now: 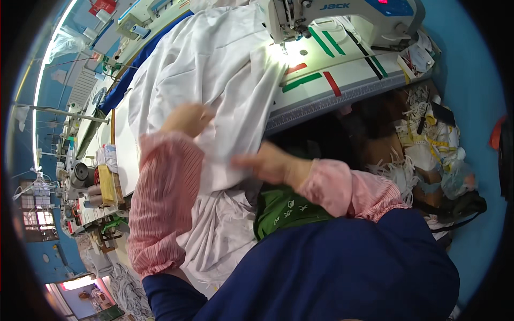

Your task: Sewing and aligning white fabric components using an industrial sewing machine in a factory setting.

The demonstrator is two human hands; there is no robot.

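A large white cloth spreads over the sewing table and hangs down over its front edge toward my lap. My left hand is over the cloth's middle, its fingers smeared by motion. Beside the hanging part of the cloth is my right hand, also blurred, pointing left with its fingertips near the fabric. Whether either hand grips the cloth cannot be made out. The lit needle area of a white sewing machine stands at the cloth's far right edge. Pink striped sleeves cover both my forearms.
Green, red and black tape strips mark the machine bed, with a ruler along its front edge. A green printed cloth lies by my lap. Thread scraps and a small box of odds and ends are at the right.
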